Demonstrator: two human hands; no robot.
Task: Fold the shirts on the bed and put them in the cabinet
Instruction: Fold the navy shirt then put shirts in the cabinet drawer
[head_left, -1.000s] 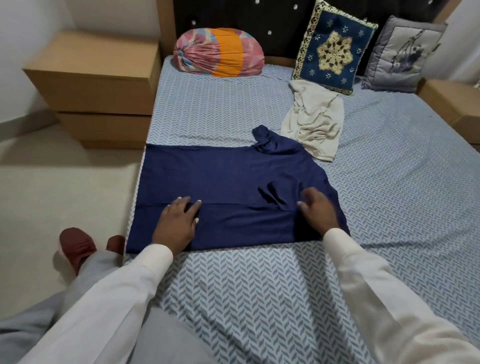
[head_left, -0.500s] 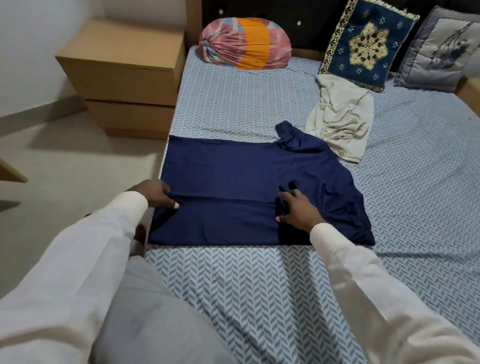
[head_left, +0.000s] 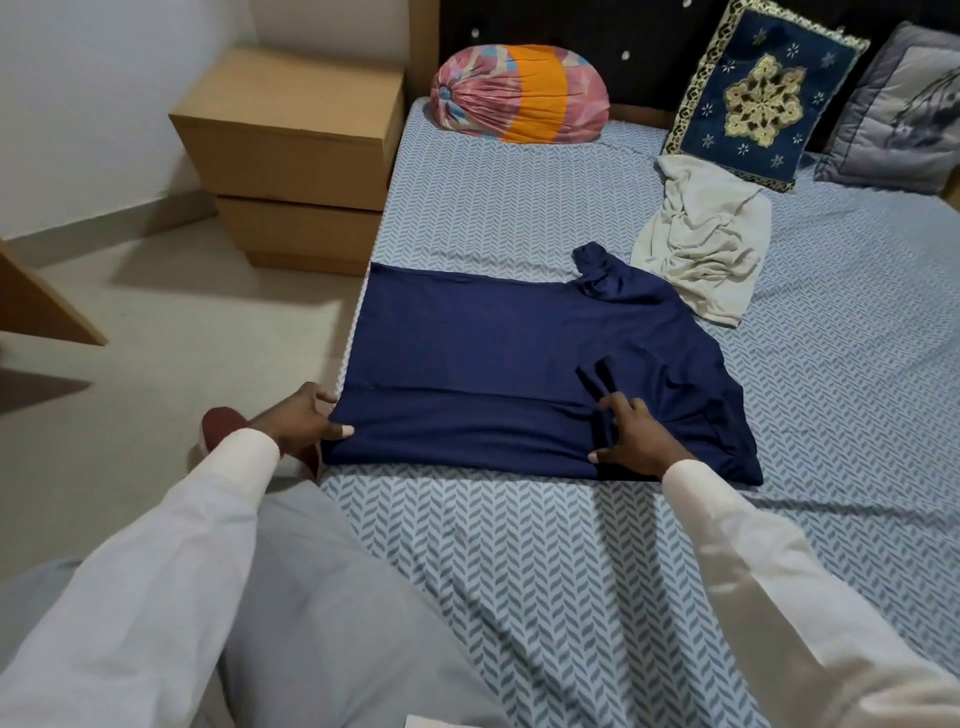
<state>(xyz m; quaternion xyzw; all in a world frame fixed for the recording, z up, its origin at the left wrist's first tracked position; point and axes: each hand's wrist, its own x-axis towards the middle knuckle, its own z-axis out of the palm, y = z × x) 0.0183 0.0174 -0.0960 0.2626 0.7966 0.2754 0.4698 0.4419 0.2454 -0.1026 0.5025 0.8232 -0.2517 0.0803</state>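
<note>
A navy blue shirt lies partly folded into a long band across the bed, its left end at the bed's edge. My left hand grips that left end, thumb on top and fingers under the cloth. My right hand rests on the shirt's near right part with fingers spread flat, pressing the fabric. A crumpled cream shirt lies further back on the right, apart from the blue one.
A wooden bedside cabinet with drawers stands left of the bed head. A striped bolster, a blue embroidered cushion and a grey cushion lean at the headboard. A wooden panel juts in at left.
My left hand slid from the middle of the shirt to its left end and took hold of it. My right hand shifted slightly left on the fabric. The view panned left.
</note>
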